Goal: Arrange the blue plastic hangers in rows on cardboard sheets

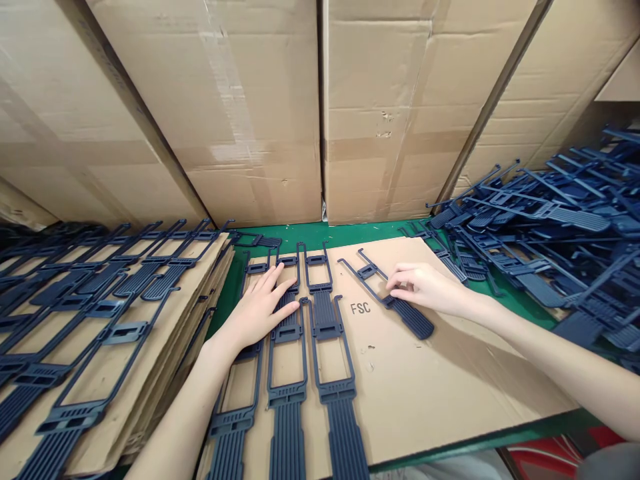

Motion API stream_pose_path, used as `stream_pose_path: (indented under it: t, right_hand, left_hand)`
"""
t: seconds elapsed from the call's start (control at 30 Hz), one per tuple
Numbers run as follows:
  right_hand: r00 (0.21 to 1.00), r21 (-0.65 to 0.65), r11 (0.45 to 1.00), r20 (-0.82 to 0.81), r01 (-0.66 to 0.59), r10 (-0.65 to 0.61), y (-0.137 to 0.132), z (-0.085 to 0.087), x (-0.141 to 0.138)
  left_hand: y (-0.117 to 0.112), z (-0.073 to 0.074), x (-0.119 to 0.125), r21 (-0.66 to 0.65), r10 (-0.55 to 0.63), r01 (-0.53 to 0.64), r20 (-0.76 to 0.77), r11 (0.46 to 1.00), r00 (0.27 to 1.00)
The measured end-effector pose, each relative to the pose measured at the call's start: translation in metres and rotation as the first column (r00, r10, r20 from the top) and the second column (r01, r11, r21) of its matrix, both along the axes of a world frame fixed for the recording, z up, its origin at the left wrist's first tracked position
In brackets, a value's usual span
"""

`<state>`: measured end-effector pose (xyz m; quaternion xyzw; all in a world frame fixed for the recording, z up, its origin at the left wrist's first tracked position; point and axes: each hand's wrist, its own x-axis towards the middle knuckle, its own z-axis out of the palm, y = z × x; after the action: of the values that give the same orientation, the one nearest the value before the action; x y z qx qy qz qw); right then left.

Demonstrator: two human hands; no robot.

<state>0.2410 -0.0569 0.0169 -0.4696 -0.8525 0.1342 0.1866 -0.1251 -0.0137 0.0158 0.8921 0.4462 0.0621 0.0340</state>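
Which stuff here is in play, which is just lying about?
In play: left hand, flat on the row of laid parts; right hand, fingertips on the angled part; cardboard sheet under them.
Lying about: heap of parts at right; filled sheets at left; cardboard boxes behind.

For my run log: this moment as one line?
left hand flat on row of parts | right hand on tilted part | cardboard sheet under both | loose pile at right
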Motion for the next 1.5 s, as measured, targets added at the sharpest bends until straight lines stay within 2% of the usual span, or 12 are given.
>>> stream_pose_path:
  t: [0.2, 0.3, 0.4, 0.57, 0.77, 0.93, 1.1, 1.23, 1.3, 1.4, 1.5]
  right_hand:
    - [0.998, 0.128, 0.991, -0.062, 0.024, -0.016, 0.005, -0.012, -0.029]
    - [0.998, 0.122, 0.992, -0.063, -0.018, 0.026, 0.007, -0.010, -0.038]
    - [0.999, 0.091, 0.995, 0.011, -0.035, 0.034, 0.010, -0.007, -0.038]
    - [0.992, 0.117, 0.993, 0.118, 0.029, -0.042, 0.017, -0.007, -0.034]
    - [0.996, 0.141, 0.989, 0.069, 0.043, -0.053, 0.033, -0.007, -0.045]
    - [0.997, 0.138, 0.990, 0.074, -0.004, -0.006, 0.043, -0.009, -0.056]
    - [0.998, 0.126, 0.992, 0.068, -0.012, 0.003, 0.039, -0.008, -0.061]
    - [0.999, 0.116, 0.993, 0.031, -0.011, 0.007, 0.035, 0.002, -0.052]
    - [0.998, 0.141, 0.989, 0.029, 0.043, -0.048, 0.035, 0.010, -0.037]
    - [0.961, 0.161, 0.952, 0.048, 0.260, -0.271, 0.036, 0.020, 0.000]
    - [0.815, 0.155, 0.846, 0.225, 0.511, -0.533, 0.035, 0.022, 0.045]
  left_hand:
    - [-0.001, 0.001, 0.000, 0.004, -0.004, 0.004, 0.004, 1.000, 1.000]
    - [-0.001, 0.003, 0.001, -0.007, 0.003, -0.003, -0.002, 1.000, 1.000]
    - [-0.002, 0.005, 0.001, -0.017, 0.007, -0.007, -0.009, 1.000, 1.000]
    - [-0.002, 0.005, 0.002, -0.023, 0.006, -0.007, -0.018, 1.000, 1.000]
    - [0.000, 0.002, 0.000, -0.009, 0.001, -0.002, -0.008, 1.000, 1.000]
    - [0.001, 0.001, -0.001, 0.005, -0.003, 0.003, 0.001, 1.000, 1.000]
    - [0.002, 0.000, -0.001, 0.025, 0.003, -0.003, 0.005, 1.000, 1.000]
    - [0.003, 0.000, -0.001, 0.023, 0.001, 0.000, -0.008, 1.000, 1.000]
    - [0.003, 0.000, -0.001, 0.025, 0.002, -0.002, -0.006, 1.000, 1.000]
    - [0.004, -0.001, -0.002, 0.044, -0.008, 0.007, 0.012, 0.999, 1.000]
    - [0.005, -0.002, -0.002, 0.045, -0.011, 0.010, 0.021, 0.999, 1.000]
